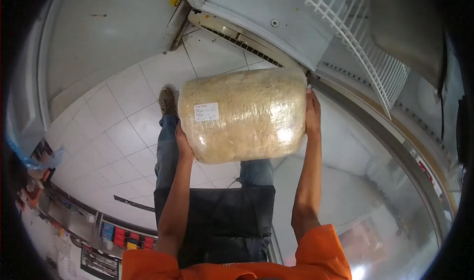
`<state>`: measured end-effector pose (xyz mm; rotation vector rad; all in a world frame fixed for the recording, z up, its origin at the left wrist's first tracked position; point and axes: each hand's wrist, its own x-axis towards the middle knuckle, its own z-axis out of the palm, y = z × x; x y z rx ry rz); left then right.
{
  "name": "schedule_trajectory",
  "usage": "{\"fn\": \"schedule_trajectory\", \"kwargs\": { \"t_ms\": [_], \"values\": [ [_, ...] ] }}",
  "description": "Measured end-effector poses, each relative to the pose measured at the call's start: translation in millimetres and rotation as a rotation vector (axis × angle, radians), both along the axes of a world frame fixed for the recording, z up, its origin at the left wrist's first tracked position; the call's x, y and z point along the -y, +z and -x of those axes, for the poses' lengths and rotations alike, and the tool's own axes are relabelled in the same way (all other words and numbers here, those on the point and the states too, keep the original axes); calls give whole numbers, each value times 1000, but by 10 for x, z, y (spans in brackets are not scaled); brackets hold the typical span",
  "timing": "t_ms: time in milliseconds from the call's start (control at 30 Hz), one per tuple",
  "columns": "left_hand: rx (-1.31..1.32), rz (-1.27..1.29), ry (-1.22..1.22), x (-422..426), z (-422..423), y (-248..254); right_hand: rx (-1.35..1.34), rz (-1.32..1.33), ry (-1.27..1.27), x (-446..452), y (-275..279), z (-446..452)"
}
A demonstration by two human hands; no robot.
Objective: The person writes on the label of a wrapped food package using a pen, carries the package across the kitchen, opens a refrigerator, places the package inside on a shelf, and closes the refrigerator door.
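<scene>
A large, pale yellow block wrapped in clear plastic film (252, 114) is held up in front of my body, above the floor. On its left part sits a white printed label (206, 112). My left hand (184, 143) presses against the block's lower left side. At the right end, my right hand (313, 111) grips the block, its fingers partly hidden behind the edge. The block spans the whole gap between both hands.
An open fridge-like cabinet with a white wire shelf (365, 43) stands at the upper right, its glass door (345, 201) at the lower right. White floor tiles (123, 97) lie to the left. Shelves with coloured boxes (126, 238) are at the lower left.
</scene>
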<state>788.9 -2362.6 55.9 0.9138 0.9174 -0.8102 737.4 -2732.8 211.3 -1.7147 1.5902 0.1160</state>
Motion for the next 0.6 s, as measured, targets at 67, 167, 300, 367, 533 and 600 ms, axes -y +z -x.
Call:
{"fn": "schedule_trajectory", "kwargs": {
  "t_ms": [67,167,300,367,533,600],
  "values": [
    [35,51,71,49,41,27,-33,49,76,38,96,-164],
    [0,37,97,158,36,184,-86,8,172,59,338,-575],
    [-23,10,86,392,-112,231,-102,20,259,366,87,-974],
    [66,7,-1,480,-224,231,-67,127,557,731,-145,-1124],
    [175,61,-144,763,-404,187,-36,-3,574,1493,-744,-1581],
    [173,107,-117,866,-463,177,-47,-7,607,1678,-901,-1808]
  ]
}}
